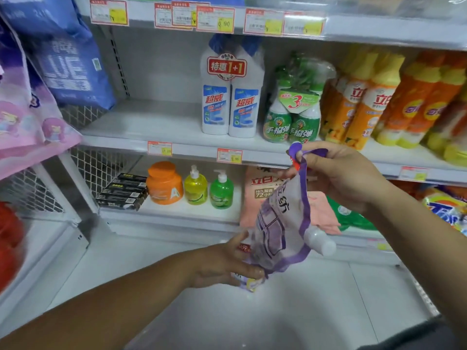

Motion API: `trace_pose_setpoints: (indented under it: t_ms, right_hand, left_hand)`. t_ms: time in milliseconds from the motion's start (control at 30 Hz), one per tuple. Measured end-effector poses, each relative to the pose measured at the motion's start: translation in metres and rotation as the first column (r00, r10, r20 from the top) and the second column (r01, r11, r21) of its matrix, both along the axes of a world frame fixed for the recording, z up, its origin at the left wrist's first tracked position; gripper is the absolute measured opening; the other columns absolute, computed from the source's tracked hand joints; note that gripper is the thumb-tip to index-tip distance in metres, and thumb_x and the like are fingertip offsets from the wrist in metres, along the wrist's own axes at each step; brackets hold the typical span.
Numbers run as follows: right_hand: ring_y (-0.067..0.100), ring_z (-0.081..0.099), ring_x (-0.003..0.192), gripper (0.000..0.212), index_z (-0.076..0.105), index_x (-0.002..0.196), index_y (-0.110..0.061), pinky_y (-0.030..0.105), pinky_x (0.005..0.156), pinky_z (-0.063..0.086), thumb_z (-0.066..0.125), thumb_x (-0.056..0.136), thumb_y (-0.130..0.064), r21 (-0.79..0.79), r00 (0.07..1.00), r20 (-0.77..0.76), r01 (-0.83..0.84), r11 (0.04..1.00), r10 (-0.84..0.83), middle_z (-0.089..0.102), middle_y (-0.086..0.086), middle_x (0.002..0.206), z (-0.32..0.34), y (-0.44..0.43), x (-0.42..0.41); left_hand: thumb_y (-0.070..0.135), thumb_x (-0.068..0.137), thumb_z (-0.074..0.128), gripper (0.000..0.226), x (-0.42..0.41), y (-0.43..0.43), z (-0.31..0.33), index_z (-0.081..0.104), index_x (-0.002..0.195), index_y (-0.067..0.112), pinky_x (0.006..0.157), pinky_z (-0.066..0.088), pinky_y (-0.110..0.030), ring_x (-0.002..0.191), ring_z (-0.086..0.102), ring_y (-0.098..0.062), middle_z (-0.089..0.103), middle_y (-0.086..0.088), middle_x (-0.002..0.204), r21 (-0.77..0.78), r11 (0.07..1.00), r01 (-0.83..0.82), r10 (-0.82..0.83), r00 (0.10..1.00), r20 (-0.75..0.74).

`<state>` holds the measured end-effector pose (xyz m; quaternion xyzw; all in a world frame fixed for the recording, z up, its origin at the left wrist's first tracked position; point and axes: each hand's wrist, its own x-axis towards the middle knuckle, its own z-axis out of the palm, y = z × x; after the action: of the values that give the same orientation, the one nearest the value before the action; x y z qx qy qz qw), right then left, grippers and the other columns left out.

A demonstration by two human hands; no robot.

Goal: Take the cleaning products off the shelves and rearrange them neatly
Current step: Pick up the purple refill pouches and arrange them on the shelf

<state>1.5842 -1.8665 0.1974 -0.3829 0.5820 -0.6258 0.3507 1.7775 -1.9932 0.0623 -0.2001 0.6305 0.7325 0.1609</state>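
Purple refill pouch (278, 223) sits centre-right of frame, below and forward of the middle shelf (141, 122). Right hand (343, 175) pinches its top edge. Left hand (222, 263) grips its base, fingers curled. Long axis steep, lower left to upper right.

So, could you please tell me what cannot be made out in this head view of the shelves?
Head view, price tags: print mostly too small and blurred to read.
Head view, pink bag: right part hidden behind the purple pouch and right hand.
Head view, red object: blurred, cut off by the left edge.
Head view, pouch's lower corner: covered by the left hand.
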Motion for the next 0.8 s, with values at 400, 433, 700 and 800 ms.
trace_pose_setpoints:
  t_ms: [400,433,700,800]
  right_hand:
    - [0.019,0.068,0.078,0.025,0.076,0.099,-0.017,0.028,0.065,0.057,0.067,0.081,-0.034,0.162,0.957,-0.289,0.067,0.985,-0.018,0.076,0.011,0.096,0.006,0.005,-0.012]
    - [0.020,0.067,0.079,0.027,0.076,0.099,-0.018,0.029,0.066,0.057,0.068,0.080,-0.036,0.175,0.959,-0.285,0.063,0.983,-0.010,0.076,0.010,0.097,0.006,0.005,-0.011]
    - [0.010,0.064,0.051,0.044,0.073,0.065,-0.016,0.016,0.045,0.050,0.047,0.088,0.011,0.132,0.987,0.038,-0.160,0.978,0.156,0.070,0.005,0.068,0.003,0.011,-0.014]
    - [0.014,0.062,0.049,0.061,0.072,0.060,-0.014,0.017,0.046,0.051,0.024,0.081,0.017,0.106,0.983,0.088,-0.171,0.980,0.162,0.068,0.009,0.064,0.001,0.011,-0.012]
  left_hand:
    - [0.003,0.061,0.091,0.068,-0.020,0.029,-0.035,0.050,0.115,0.014,0.089,0.058,-0.047,0.094,0.073,-0.026,0.075,0.000,0.099,0.093,0.870,-0.485,0.493,0.863,-0.112]
    - [0.006,0.056,0.092,0.072,-0.020,0.029,-0.036,0.048,0.113,0.015,0.086,0.059,-0.046,0.091,0.074,-0.025,0.075,0.000,0.101,0.083,0.853,-0.516,0.522,0.846,-0.112]
    - [0.023,0.045,0.091,0.084,-0.012,0.023,-0.047,0.044,0.114,0.024,0.094,0.056,-0.044,0.104,0.068,-0.015,0.068,0.001,0.116,-0.045,0.793,-0.608,0.594,0.787,-0.169]
    - [0.028,0.042,0.093,0.091,-0.009,0.020,-0.045,0.042,0.118,0.027,0.094,0.056,-0.044,0.107,0.067,-0.015,0.067,0.004,0.119,-0.061,0.796,-0.602,0.585,0.792,-0.171]
